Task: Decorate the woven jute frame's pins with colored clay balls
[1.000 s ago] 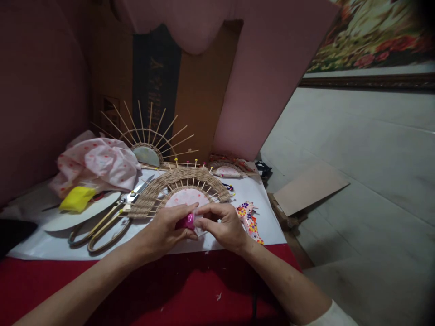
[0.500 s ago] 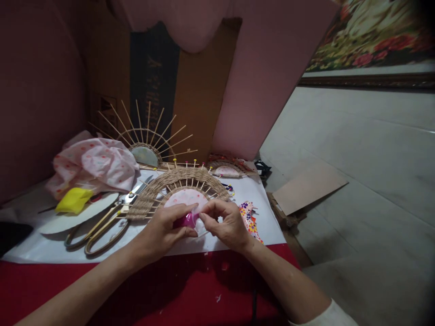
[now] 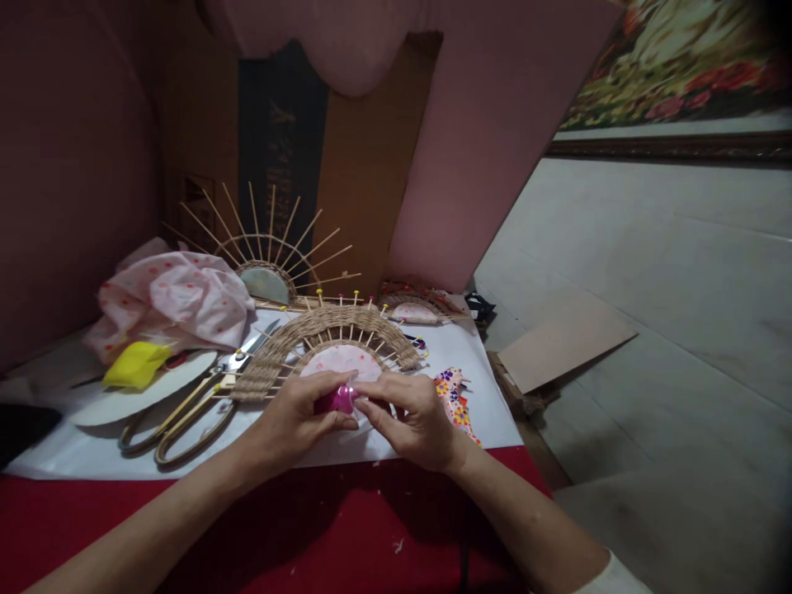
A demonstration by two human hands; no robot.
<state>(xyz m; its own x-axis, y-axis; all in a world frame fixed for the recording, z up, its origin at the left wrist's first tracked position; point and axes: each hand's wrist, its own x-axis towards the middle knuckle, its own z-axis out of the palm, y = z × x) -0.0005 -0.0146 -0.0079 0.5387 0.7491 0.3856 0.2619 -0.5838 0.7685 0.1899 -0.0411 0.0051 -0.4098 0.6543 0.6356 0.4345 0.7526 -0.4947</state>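
My left hand (image 3: 297, 421) is closed around a small clear plastic bag with something bright magenta (image 3: 339, 399) inside. At the bag's right edge, the thumb and fingertips of my right hand (image 3: 417, 421) are pinched together on the plastic. Just beyond both hands lies a woven twine arch (image 3: 334, 320) on thin sticks, with yellow and pink pin-like heads along its outer rim. A half-round of pink dotted fabric (image 3: 340, 360) forms its centre, its lower part hidden by my hands.
Large scissors (image 3: 204, 404) lie at left beside a yellow packet (image 3: 137, 365) on a white disc (image 3: 186, 371). Crumpled dotted cloth (image 3: 179, 297) sits behind them. A stick frame (image 3: 265, 283) leans on the cardboard (image 3: 371, 181). Floral fabric scraps (image 3: 456, 400) lie to the right.
My right fingertips have shifted slightly left, in against the bag, and their pinch looks flatter. My left hand stays nearly in place around the bag.
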